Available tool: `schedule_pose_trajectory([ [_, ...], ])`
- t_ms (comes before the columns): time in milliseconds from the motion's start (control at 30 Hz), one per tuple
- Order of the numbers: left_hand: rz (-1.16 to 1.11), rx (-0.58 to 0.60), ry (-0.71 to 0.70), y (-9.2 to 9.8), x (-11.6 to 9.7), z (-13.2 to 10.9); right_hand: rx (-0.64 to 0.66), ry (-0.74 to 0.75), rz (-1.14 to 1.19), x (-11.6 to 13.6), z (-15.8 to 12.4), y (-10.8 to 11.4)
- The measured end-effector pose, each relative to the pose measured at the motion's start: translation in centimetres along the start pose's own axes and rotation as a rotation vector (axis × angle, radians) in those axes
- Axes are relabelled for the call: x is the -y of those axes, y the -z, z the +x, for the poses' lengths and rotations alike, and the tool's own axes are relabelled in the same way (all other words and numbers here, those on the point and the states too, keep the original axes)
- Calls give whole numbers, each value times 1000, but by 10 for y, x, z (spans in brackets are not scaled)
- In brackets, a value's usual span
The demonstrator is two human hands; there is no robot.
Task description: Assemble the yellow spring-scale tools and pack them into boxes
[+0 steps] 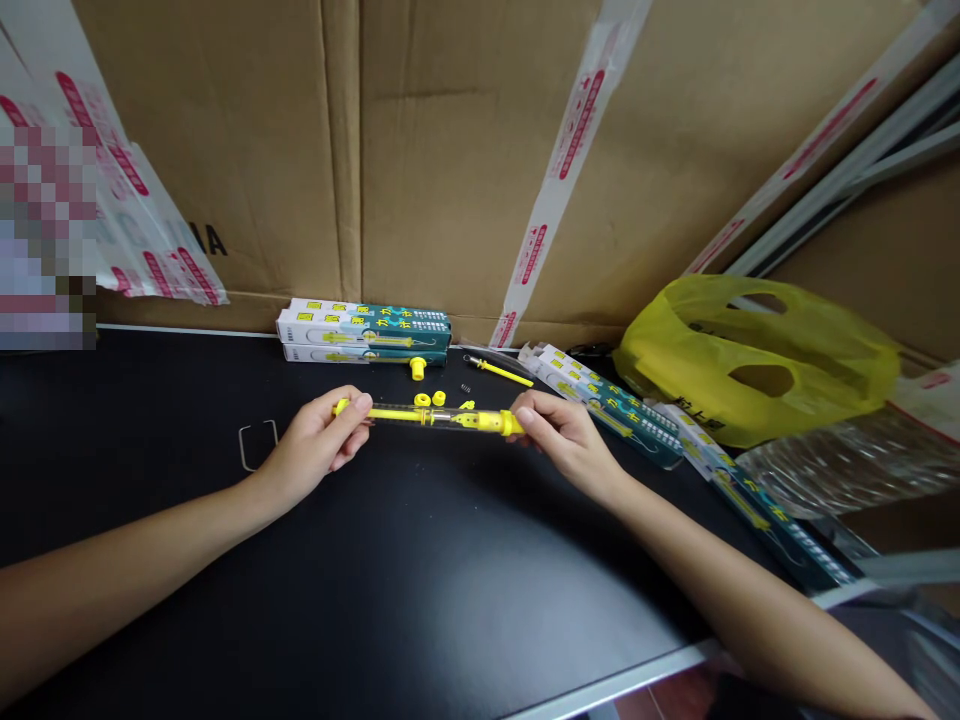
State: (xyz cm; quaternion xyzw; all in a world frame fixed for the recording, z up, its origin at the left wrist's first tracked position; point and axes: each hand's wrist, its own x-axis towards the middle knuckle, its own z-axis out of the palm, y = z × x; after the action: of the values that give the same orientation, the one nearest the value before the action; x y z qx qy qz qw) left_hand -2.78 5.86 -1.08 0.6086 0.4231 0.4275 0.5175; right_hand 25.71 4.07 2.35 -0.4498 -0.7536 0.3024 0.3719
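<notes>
A spring scale with a clear tube and yellow inner parts (450, 418) is held level between my hands, above the black table. My left hand (319, 435) is closed on its left end, thumb and fingers pinching it. At the other end, the fingers of my right hand (566, 440) grip the yellow end cap. Just behind the tube lie loose parts: a yellow flanged cap (418, 369), two small yellow rings (430, 399), a small yellow piece (467, 405) and a tiny coil spring (466, 388). A yellow rod with a metal end (501, 372) lies farther right.
Printed boxes (364, 335) are stacked at the back; more boxes (607, 400) lie at the right. A bent metal wire (242, 445) is beside my left wrist. A yellow plastic bag (757, 360) and clear plastic packaging (847, 460) sit far right. Large cardboard (450, 200) stands behind.
</notes>
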Motion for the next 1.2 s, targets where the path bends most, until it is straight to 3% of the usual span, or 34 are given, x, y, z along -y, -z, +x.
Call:
schedule_pose_trajectory([
  [533,5,-6,-2,-1,-1,-1,69,-20,107,4,-2,-2],
  [900,32,9,-8,-1,-2,-1,122,-41,41,-2,0,-2],
  [1200,-8,-18,-6,-1,-1,-1,88,-36,105,2,-1,0],
])
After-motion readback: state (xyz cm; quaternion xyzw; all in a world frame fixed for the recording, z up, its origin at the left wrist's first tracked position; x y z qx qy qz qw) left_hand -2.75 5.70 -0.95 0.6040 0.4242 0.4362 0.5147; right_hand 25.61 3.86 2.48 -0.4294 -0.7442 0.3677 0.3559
